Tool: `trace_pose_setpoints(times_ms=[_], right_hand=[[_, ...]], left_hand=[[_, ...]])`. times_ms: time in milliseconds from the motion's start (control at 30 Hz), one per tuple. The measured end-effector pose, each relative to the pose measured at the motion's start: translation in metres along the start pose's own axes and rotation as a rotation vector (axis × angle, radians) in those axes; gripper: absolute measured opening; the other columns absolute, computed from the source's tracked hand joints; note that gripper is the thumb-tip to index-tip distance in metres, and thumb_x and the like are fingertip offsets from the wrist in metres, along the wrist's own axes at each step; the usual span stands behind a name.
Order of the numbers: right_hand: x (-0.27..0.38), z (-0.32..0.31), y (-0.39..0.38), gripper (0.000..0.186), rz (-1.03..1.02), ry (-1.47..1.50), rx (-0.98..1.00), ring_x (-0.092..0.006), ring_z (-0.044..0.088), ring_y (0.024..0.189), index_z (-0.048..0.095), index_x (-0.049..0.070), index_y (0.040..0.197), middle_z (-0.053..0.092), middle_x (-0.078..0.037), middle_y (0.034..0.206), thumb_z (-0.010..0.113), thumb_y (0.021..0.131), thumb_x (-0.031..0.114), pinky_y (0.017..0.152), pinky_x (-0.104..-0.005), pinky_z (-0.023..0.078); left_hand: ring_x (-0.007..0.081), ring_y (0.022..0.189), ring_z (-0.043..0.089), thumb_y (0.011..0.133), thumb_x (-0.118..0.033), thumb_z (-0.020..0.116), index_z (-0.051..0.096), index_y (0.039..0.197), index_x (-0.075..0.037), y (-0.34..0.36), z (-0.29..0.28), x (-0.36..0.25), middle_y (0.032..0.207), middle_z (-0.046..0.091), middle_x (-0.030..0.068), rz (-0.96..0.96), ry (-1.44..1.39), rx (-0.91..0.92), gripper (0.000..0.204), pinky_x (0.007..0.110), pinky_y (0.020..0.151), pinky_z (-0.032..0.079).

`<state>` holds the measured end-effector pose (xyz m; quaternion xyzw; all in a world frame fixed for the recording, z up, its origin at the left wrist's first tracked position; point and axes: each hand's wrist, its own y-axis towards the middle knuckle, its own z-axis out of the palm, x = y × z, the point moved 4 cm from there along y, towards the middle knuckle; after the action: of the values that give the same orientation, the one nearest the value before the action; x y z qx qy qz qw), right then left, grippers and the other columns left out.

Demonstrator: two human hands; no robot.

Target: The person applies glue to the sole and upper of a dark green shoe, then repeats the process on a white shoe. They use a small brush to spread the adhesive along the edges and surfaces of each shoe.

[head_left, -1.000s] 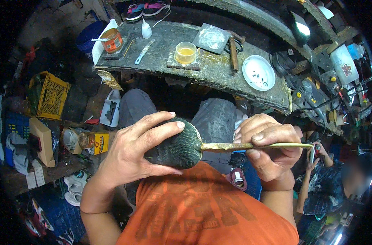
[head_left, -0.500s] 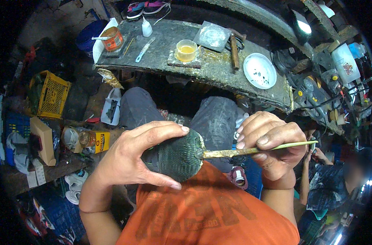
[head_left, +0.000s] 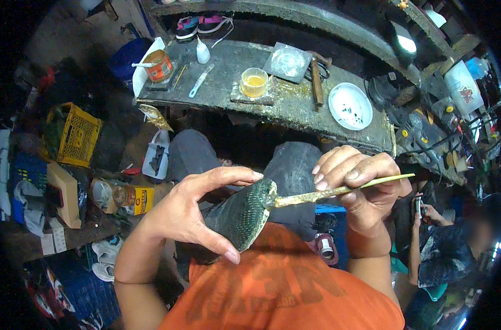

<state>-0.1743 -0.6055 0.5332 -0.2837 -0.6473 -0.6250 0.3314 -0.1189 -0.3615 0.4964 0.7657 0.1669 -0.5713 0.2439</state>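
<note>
The left hand [head_left: 187, 209] has its grip spread wide around a dark green textured piece [head_left: 240, 217], thumb along the near side and fingers on the far side. The piece is held tilted in front of the orange shirt [head_left: 283, 286], its pale edge turned to the right. The right hand [head_left: 363, 179] has its grip pinched closed on a slim stick [head_left: 312, 196], whose left end meets that edge. Beyond the knees, the tabletop [head_left: 228, 58] carries 1 cup of yellow liquid [head_left: 254, 82], 1 orange can [head_left: 159, 67], 1 hammer [head_left: 316, 82] and 1 white bowl [head_left: 349, 102].
</note>
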Motion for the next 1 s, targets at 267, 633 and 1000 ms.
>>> trace_pose_setpoints(times_ms=[267,633,1000], right_hand=[[-0.002,0.005,0.0,0.013,-0.354,-0.11,0.076,-0.0318,0.071,0.088,0.06,0.009,0.106,0.074,-0.017,0.099,0.067,0.095,0.013,0.082,-0.0473,0.057],[-0.016,0.003,-0.017,0.03,0.131,0.251,-0.427,-0.0256,0.069,0.084,0.052,0.002,0.114,0.07,-0.022,0.093,0.069,0.092,0.011,0.08,-0.0392,0.057],[-0.03,0.019,-0.016,0.029,-0.001,0.167,-0.354,-0.0255,0.07,0.088,0.051,0.002,0.115,0.071,-0.021,0.097,0.069,0.093,0.005,0.081,-0.0407,0.057]], left_hand=[[0.0208,0.127,0.055,0.051,-0.027,0.102,0.05,0.145,-0.004,0.005,-0.003,0.011,0.138,0.059,0.0073,-0.07,-0.252,-0.088,0.11,0.039,0.11,0.043],[0.0238,0.121,0.063,0.052,-0.032,0.101,0.051,0.144,-0.007,0.008,-0.01,-0.003,0.136,0.06,0.0131,0.112,0.248,-0.38,0.108,0.038,0.101,0.051],[0.0247,0.121,0.063,0.054,-0.034,0.1,0.05,0.143,-0.005,0.006,-0.003,-0.005,0.136,0.061,0.0137,0.125,0.207,-0.388,0.106,0.038,0.101,0.051]])
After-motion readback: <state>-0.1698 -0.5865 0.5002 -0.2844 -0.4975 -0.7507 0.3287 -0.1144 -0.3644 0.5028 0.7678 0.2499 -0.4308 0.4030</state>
